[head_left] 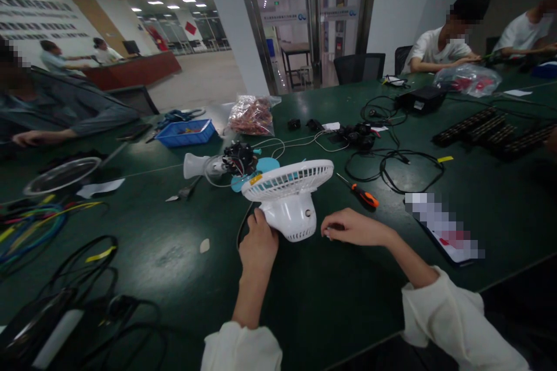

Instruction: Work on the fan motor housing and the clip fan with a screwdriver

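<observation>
At far left, a cable bundle (32,232) and a black device (39,319) are cut off by the frame; blur hides their details. Above them, a co-worker's hand (37,138) rests near a ring-shaped part (63,175). Open surface of the green desk (156,301) extends from the cables to the left forearm, with a pale chip (204,245) on it. The blue tray (185,132) contains small orange and yellowish pieces, too small to identify.

The left hand (260,243) has its grip closed on the left side of the white fan (289,203); the housing hides some fingertips. The fan is tilted, grille edge uppermost, in front of the light-blue blades (266,166), which it partly covers. Left of the blades is a dark motor assembly (241,157). Beyond, a clear bag (251,116) contains reddish pieces.

Bare desk lies between the forearms. The right hand (359,229) is just right of the fan, apart from it, fingers curled. A pale spot shows at its fingertips; whether the grip holds a part cannot be determined. A screwdriver (364,196) lies above this hand. Further right are a black cable (385,171) and a phone (444,229), its screen pixelated. The near desk edge runs obliquely past the right sleeve. Dark strips (491,130) lie at far right.
</observation>
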The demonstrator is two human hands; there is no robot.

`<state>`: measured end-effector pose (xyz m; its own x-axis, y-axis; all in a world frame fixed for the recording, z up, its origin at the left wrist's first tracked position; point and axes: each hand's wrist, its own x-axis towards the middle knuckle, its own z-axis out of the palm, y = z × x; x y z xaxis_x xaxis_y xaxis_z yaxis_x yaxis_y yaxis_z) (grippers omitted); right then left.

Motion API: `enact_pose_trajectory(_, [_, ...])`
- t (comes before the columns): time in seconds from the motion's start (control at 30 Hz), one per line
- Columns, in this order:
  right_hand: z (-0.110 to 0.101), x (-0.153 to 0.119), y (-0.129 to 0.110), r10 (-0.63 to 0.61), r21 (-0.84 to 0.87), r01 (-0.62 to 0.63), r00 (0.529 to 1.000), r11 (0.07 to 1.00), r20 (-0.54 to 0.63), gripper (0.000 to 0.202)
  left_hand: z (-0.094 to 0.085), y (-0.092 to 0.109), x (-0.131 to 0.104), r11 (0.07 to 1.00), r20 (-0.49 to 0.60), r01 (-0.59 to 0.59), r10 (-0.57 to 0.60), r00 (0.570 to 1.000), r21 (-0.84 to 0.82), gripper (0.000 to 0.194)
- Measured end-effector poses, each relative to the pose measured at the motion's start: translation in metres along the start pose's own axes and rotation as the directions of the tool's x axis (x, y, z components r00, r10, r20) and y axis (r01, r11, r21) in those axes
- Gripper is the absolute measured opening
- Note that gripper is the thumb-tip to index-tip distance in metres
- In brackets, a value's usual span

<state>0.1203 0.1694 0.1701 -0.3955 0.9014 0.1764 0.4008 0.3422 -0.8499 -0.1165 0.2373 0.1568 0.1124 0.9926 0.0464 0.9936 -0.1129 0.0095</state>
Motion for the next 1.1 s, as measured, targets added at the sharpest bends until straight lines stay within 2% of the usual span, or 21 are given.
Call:
enact_pose_trajectory(0.13, [0.007, -0.002, 0.002, -0.061, -0.093, 0.068, 0.995, 0.993, 0.08, 0.024, -0.004, 0.003, -0.001, 1.0, 0.011, 0.004, -0.004, 1.0, 0.004, 0.04])
enact_pose_trajectory(0.23, [0.009, -0.001, 0.007, -0.023, -0.14, 0.045, 0.988, 0.989, 0.155, 0.024, -0.008, 0.005, -0.001, 1.0, 0.029, 0.012, -0.012, 1.0, 0.005, 0.04])
enact_pose_trajectory(0.37, [0.008, -0.003, 0.008, 0.044, -0.128, -0.021, 0.982, 0.992, 0.185, 0.024, -0.011, 0.006, -0.005, 0.999, 0.023, 0.013, -0.012, 1.0, -0.031, 0.044])
enact_pose_trajectory(0.43, [0.008, -0.005, 0.006, 0.062, -0.088, -0.046, 0.979, 0.995, 0.193, 0.023, -0.012, 0.005, -0.011, 0.999, -0.037, -0.005, 0.004, 0.999, -0.047, 0.049])
enact_pose_trajectory(0.57, [0.008, -0.008, 0.003, 0.106, -0.05, -0.098, 0.974, 0.994, 0.202, 0.024, -0.015, 0.004, -0.037, 0.998, -0.245, -0.01, -0.007, 0.97, -0.068, 0.056])
enact_pose_trajectory(0.63, [0.009, -0.008, 0.003, 0.12, -0.063, -0.11, 0.972, 0.992, 0.202, 0.025, -0.015, 0.006, -0.051, 0.988, -0.289, -0.049, 0.005, 0.957, -0.143, 0.057])
enact_pose_trajectory(0.8, [0.013, -0.01, 0.001, 0.135, -0.162, -0.111, 0.98, 0.981, 0.147, 0.027, -0.01, 0.021, -0.068, 0.933, -0.282, -0.187, 0.099, 0.954, -0.306, 0.067])
enact_pose_trajectory(0.97, [0.024, -0.016, -0.002, 0.146, -0.288, -0.128, 0.988, 0.949, 0.042, 0.024, -0.005, 0.034, -0.068, 0.939, -0.348, -0.192, 0.085, 0.934, -0.285, 0.066])
enact_pose_trajectory(1.1, [0.036, -0.023, -0.007, 0.134, -0.412, -0.132, 0.991, 0.902, -0.025, 0.022, 0.0, 0.035, -0.079, 0.927, -0.442, -0.236, 0.089, 0.893, -0.291, 0.06])
